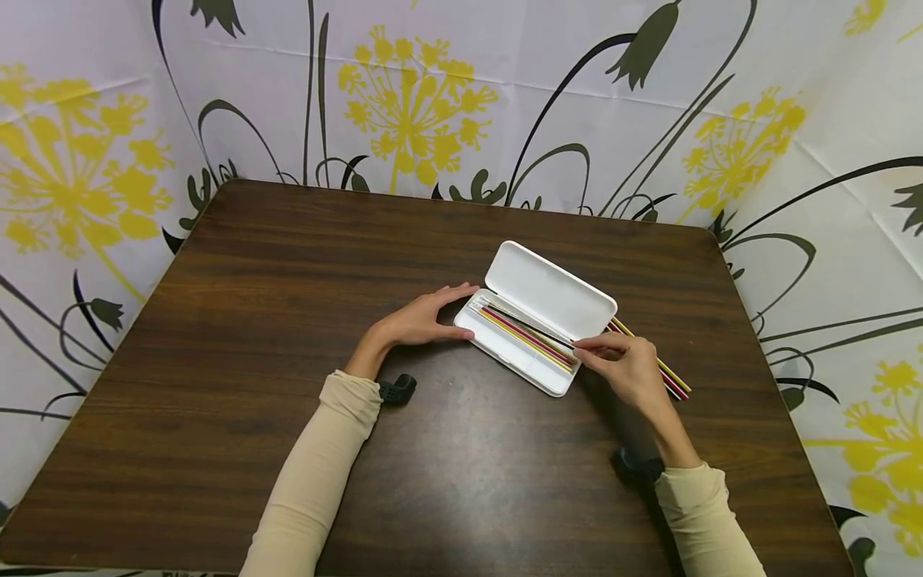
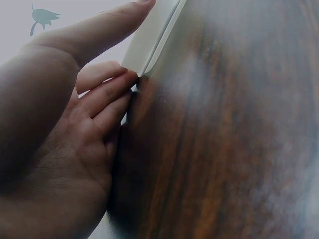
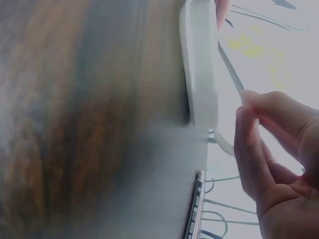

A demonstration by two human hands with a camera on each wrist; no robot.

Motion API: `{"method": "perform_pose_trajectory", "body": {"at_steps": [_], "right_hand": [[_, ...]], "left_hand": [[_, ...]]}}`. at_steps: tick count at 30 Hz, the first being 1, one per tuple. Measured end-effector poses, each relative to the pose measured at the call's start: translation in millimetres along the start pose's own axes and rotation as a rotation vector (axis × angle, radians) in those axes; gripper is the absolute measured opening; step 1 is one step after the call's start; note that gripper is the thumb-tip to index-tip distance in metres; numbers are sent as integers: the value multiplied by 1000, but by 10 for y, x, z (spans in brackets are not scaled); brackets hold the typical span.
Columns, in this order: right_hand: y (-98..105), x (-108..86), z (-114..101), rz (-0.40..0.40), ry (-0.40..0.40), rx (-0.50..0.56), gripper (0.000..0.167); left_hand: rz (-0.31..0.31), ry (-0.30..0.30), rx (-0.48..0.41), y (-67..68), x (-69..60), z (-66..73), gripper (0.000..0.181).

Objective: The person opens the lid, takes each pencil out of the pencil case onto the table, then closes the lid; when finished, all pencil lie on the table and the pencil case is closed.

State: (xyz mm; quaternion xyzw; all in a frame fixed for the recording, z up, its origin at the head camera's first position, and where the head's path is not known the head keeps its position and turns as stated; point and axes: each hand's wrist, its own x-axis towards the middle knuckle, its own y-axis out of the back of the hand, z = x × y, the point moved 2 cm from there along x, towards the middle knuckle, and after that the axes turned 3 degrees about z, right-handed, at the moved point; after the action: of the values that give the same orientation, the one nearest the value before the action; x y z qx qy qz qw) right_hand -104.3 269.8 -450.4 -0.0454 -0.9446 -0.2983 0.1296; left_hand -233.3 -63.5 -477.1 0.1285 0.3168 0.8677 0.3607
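Observation:
A white pencil case [image 1: 519, 365] lies with its lid [image 1: 550, 292] tipped back on the table. Inside it are several pencils [image 1: 522, 335], with red and yellow ones showing. My left hand [image 1: 421, 319] holds the case's left end, thumb at the front edge and fingers at the back corner. Between thumb and fingertips my right hand [image 1: 629, 367] pinches the right end of a black pencil [image 1: 526, 324], which slants over the case. More pencils [image 1: 674, 377] lie on the table to the right, partly hidden by the lid and my right hand.
The brown wooden table [image 1: 216, 385] reaches back to a white cloth [image 1: 541, 96] with yellow and grey flowers. Dark wrist cameras sit at both of my sleeve ends.

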Motion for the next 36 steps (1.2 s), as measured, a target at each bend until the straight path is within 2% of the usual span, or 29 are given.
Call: {"method": "perform_pose_trajectory", "body": {"at_steps": [4,7,10,14,18,23,25,27,30,33,36], "right_hand": [[134,-34,-178,52,-23,171,13],[332,-37,-368,118,-25,273,15],[584,-32,-449,196,-2,294,17],[880,-70,-412,269,21,253,18],[1092,-166,-247,336,-29,209,19],[1339,-366,205,444,-159,178,24],[1411,-456,379,461,-213,150,25],[1453,-533,514,445,-253,95,26],[1460,-598,660,387,-268,30,26],[1439,-621,764,343,-273,21,28],[1414,-640,842,319,-314,14,31]], "left_hand": [[-5,7,-1,-2,-4,-1,84],[-3,10,-4,2,-10,3,84],[-2,10,-7,4,-11,10,84],[-3,12,-1,1,-10,8,84],[0,16,9,-2,-7,6,84],[0,7,2,-8,-2,10,85],[-5,7,-3,-10,-5,15,85],[-6,7,0,-7,-5,15,85],[1,9,5,2,-4,14,85],[5,8,7,7,3,16,85],[0,8,7,-3,9,16,85]]}}
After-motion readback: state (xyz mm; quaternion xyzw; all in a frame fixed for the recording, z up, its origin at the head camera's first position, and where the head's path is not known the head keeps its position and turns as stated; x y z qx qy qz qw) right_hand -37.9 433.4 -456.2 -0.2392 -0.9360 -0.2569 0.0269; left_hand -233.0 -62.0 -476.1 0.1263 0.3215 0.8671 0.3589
